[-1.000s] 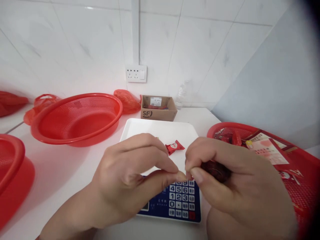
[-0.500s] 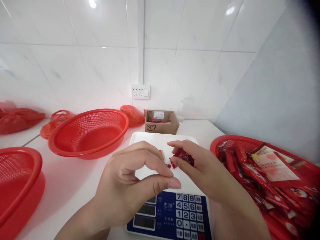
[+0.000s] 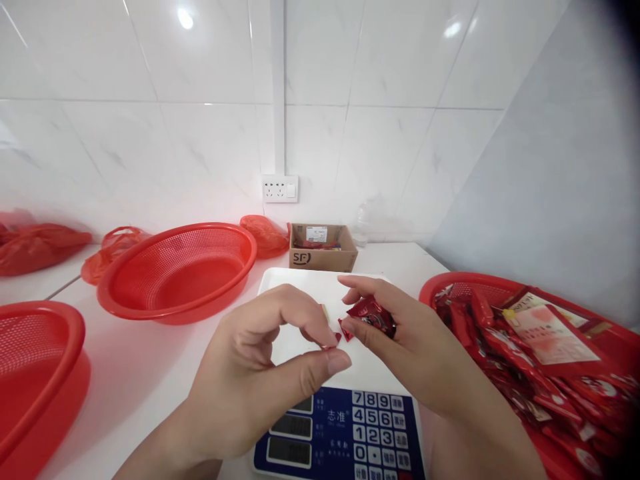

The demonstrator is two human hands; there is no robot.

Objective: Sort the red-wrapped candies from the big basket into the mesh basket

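My left hand [image 3: 270, 367] is curled over the near side of the scale, with thumb and index fingertip closed toward each other. A scrap of red shows at the fingertips; whether it is pinched or lies behind them I cannot tell. In my right hand [image 3: 395, 323] is a small shiny dark red packet [image 3: 373, 315], held between the thumb and the bent fingers. Both hands are above the white pan [image 3: 300, 283] of a digital scale [image 3: 335, 433]. Something red and yellowish on the pan is mostly hidden behind my left fingers.
A red basket [image 3: 450, 279] heaped with red packets [image 3: 525, 363] stands at the right. Two red plastic baskets are on the left, one farther back [image 3: 175, 267] and one nearer [image 3: 40, 373]. Behind the scale sit a cardboard box [image 3: 323, 260] and a red plastic bag [image 3: 265, 237].
My left thumb and index fingertip have shifted slightly left, with red now showing at them. The packet in my right hand shows more of its surface. The view has tilted up slightly.
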